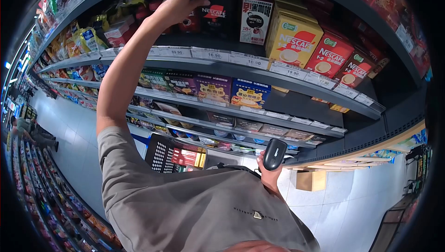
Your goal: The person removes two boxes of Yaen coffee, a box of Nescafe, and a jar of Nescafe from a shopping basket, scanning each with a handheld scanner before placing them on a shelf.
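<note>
My left hand (pixel 182 3) reaches into the upper shelf with its fingers apart. Its fingertips are beside a black Nescafé box (pixel 216 15), and a red Nescafé pack (pixel 189 24) shows just below the palm. Low in front of my body, my right hand (pixel 270 173) grips a black oval handheld device (pixel 275 154) with pale lettering on it. Right of the black box stands a white and dark red coffee box (pixel 254 20), followed by a yellow Nescafé box (pixel 293 39) and a red one (pixel 328 53).
Price labels (pixel 248 61) run along the shelf edge. Purple and blue coffee boxes (pixel 250 93) line the shelf below. A black basket (pixel 157 154) holding red boxes (pixel 187 157) is below my left arm. A cardboard box (pixel 311 180) is on the floor; a person (pixel 32 131) is far left.
</note>
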`<state>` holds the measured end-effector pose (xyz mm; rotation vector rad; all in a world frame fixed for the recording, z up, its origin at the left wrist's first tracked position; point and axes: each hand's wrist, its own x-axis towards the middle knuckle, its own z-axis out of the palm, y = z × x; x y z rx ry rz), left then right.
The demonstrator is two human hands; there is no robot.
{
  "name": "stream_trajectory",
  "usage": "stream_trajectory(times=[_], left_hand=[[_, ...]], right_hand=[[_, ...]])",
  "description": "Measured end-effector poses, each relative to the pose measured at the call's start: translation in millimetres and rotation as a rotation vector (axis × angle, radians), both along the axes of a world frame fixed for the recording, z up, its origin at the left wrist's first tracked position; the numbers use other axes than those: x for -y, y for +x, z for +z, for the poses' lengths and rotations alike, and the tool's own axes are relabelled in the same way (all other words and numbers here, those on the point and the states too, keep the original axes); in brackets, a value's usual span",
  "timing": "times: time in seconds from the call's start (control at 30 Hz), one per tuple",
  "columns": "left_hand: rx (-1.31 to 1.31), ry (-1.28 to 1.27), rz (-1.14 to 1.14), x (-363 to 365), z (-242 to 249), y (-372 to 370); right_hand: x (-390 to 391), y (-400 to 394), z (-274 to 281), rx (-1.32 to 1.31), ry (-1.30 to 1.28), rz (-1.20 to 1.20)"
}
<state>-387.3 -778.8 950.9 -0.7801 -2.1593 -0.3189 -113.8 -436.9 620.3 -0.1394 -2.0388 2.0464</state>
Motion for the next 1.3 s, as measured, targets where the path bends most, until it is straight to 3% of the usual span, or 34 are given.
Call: stream_trajectory(times=[0.23,1.07,1.17,1.3], left_hand=[[0.006,-0.058,0.086,7.6,-8.3,-35.0],[-0.159,-0.354,0.364,-1.5,-11.4,-49.5],[-0.043,-0.306,0.37,-14.4,-10.0,-37.0],[-0.073,-0.346,0.364,-14.5,-13.5,-42.9]], right_hand=[[2.3,0.6,0.4,0.037,0.003,-0.016],[15.9,1.9,5.6,0.125,-0.048,-0.098],[15.5,2.3,4.5,0.139,-0.022,-0.105],[15.8,3.1,4.2,0.142,-0.03,-0.109]])
